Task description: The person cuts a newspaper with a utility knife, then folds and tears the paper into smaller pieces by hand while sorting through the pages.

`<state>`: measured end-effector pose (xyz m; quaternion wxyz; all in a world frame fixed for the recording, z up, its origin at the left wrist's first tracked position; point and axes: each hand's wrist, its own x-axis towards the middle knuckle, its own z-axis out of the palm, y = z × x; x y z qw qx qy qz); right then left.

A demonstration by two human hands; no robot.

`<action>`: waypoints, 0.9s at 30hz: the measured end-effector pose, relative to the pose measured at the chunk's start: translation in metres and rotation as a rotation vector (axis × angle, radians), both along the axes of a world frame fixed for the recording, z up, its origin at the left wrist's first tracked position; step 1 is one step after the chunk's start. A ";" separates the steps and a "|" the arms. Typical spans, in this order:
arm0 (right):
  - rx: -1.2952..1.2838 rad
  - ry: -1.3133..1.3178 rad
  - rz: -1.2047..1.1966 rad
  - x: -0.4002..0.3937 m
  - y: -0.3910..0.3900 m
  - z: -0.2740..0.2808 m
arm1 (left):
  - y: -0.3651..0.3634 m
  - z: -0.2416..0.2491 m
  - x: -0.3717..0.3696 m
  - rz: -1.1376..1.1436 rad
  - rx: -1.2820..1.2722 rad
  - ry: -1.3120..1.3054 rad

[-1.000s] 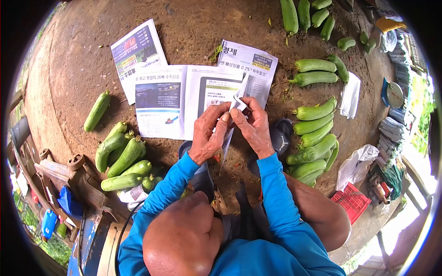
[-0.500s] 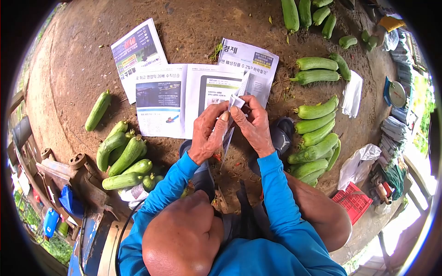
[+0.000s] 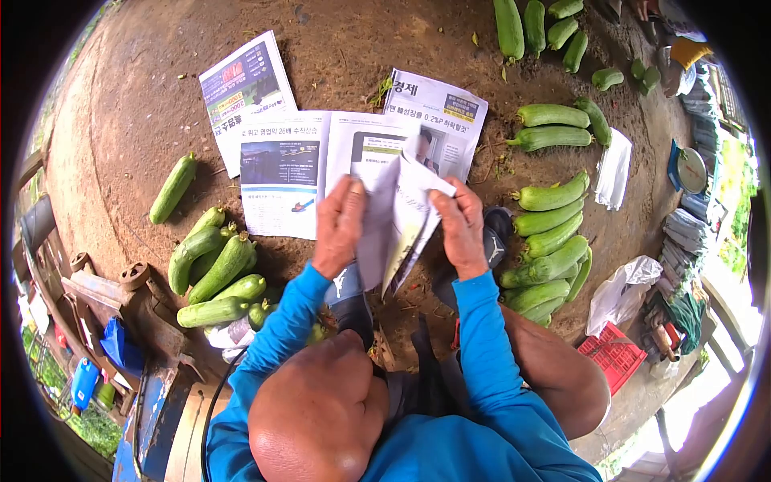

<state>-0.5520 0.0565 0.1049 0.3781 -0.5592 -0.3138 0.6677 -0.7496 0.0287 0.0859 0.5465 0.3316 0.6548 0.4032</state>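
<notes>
Between my two hands is a folded newspaper sheet (image 3: 400,210), its leaves parted and partly blurred. My left hand (image 3: 340,229) pinches its left edge, while my right hand (image 3: 462,227) grips the upper right edge. Beneath and beyond it, an open newspaper (image 3: 281,173) lies on the ground, overlapping another newspaper (image 3: 458,112) at the right. A further folded newspaper (image 3: 245,92) rests at the upper left. One green squash (image 3: 173,189) lies alone to the left, near a squash pile (image 3: 221,269). More squashes (image 3: 554,197) lie in a row right of my right hand.
White paper strips (image 3: 614,169) lie beside the right squashes. Farther right are a clear plastic bag (image 3: 625,289), a red crate (image 3: 613,357), a round dial scale (image 3: 691,170) and bundled newspapers (image 3: 687,225). Rusty metal equipment (image 3: 148,309) stands at the left. Part of another person (image 3: 644,8) shows at the top right.
My hands have moved apart from their close pinch, left hand leftward and right hand slightly right. The narrow folded paper between them has opened into wider leaves.
</notes>
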 end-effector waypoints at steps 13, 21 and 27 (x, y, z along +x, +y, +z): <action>-0.288 -0.155 -0.019 0.101 0.012 -0.105 | 0.029 -0.104 -0.161 -0.098 0.027 0.715; -0.229 -0.098 -0.186 0.086 0.023 -0.101 | 0.054 -0.103 -0.174 -0.097 0.136 0.989; -0.172 -0.463 -0.112 0.118 0.006 -0.121 | 0.065 -0.109 -0.208 -0.155 0.000 1.241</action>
